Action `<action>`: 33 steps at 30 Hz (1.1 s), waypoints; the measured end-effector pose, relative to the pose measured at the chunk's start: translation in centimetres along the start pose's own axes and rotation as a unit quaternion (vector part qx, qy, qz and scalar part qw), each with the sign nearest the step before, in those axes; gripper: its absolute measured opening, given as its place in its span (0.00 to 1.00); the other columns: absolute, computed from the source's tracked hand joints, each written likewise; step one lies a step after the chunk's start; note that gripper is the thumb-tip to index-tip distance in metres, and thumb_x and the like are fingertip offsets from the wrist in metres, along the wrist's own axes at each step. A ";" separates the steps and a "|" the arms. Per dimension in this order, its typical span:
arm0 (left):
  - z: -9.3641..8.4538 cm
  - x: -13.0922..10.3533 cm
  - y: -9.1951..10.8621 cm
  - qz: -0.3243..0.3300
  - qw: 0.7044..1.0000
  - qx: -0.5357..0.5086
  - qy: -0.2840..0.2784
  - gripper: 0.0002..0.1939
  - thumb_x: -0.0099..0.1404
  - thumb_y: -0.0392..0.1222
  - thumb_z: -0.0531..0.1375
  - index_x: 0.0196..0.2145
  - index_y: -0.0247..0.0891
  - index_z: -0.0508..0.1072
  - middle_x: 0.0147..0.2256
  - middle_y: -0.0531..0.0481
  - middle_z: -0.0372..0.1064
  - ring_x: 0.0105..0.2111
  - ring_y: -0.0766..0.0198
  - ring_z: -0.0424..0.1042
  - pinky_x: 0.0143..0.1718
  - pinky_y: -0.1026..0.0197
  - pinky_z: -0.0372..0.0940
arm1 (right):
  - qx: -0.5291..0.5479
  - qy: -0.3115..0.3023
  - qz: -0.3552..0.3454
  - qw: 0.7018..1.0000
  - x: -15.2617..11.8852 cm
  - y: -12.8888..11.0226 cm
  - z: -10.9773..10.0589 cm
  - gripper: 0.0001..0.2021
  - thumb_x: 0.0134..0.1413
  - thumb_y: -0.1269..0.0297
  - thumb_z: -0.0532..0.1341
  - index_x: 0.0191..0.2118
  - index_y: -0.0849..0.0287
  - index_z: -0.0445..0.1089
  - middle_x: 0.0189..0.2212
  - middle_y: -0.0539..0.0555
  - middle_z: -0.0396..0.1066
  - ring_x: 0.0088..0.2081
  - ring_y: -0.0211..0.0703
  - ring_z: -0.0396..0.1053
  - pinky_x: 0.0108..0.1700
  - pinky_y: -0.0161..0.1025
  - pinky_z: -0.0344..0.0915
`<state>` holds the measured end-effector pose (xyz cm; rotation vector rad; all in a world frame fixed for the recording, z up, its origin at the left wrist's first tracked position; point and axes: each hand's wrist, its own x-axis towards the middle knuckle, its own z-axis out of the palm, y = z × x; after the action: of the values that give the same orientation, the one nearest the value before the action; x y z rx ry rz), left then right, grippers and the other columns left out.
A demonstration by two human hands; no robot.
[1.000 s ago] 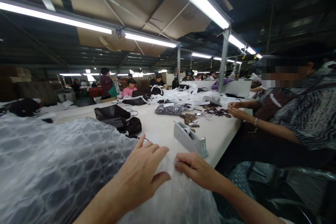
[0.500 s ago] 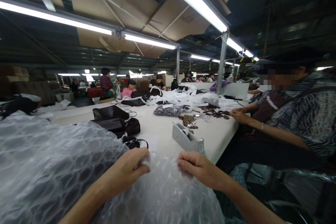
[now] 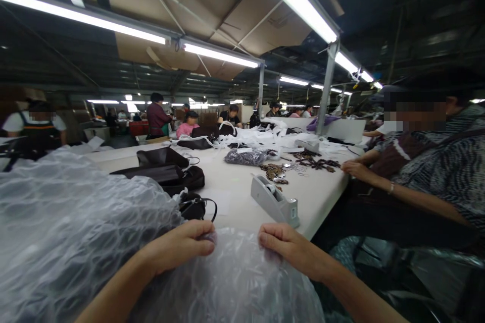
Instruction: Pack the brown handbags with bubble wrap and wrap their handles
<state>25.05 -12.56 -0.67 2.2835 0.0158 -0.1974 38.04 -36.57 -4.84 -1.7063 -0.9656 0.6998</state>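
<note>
On the white table (image 3: 231, 181), the left hand (image 3: 185, 246) and right hand (image 3: 290, 247) are pinching bubble wrap (image 3: 238, 277), lower centre.

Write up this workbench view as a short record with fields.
Left hand: pinches the edge of the bubble wrap
Right hand: grips the same edge, apart from the left
Tape dispenser: on the table, beyond the right hand
Dark bags: on the table, left of the dispenser
Co-worker: at the table's right side
</note>
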 end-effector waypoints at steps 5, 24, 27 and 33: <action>-0.1 0.0 -0.5 -0.016 1.000 -0.012 -0.024 0.08 0.53 0.46 0.55 0.29 0.39 0.64 0.31 0.55 0.59 0.37 0.59 0.62 0.39 0.60 0.58 | 0.047 -0.008 0.009 0.999 0.3 0.3 0.3 0.27 0.49 0.36 0.61 0.24 0.59 0.61 0.19 0.44 0.55 0.23 0.32 0.51 0.27 0.33 0.49; 0.6 -0.5 -1.0 -0.023 0.986 0.161 0.026 0.05 0.54 0.39 0.53 0.31 0.39 0.65 0.33 0.52 0.66 0.38 0.56 0.66 0.39 0.58 0.58 | 0.087 -0.083 0.052 0.991 -0.7 1.5 -1.0 0.13 0.43 0.62 0.68 0.35 0.62 0.69 0.26 0.49 0.73 0.26 0.35 0.68 0.32 0.35 0.63; 1.2 -0.7 -0.3 -0.003 0.973 0.221 0.061 0.11 0.52 0.33 0.53 0.35 0.39 0.67 0.39 0.49 0.69 0.43 0.55 0.68 0.45 0.57 0.59 | 0.077 -0.070 0.040 0.994 -0.9 0.8 -0.6 0.13 0.44 0.62 0.67 0.35 0.62 0.68 0.25 0.49 0.72 0.25 0.35 0.66 0.31 0.34 0.62; 2.2 -1.3 0.8 0.011 0.945 0.310 0.101 0.23 0.55 0.26 0.50 0.47 0.35 0.70 0.48 0.42 0.71 0.51 0.51 0.67 0.56 0.49 0.58 | 0.022 -0.065 0.041 0.997 -0.8 -0.3 -0.3 0.10 0.49 0.59 0.63 0.29 0.62 0.67 0.22 0.46 0.63 0.24 0.33 0.58 0.28 0.32 0.55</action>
<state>23.57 -14.65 -1.28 2.9231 0.0378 0.0581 37.83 -37.33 -4.47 -1.6858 -0.9666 0.8879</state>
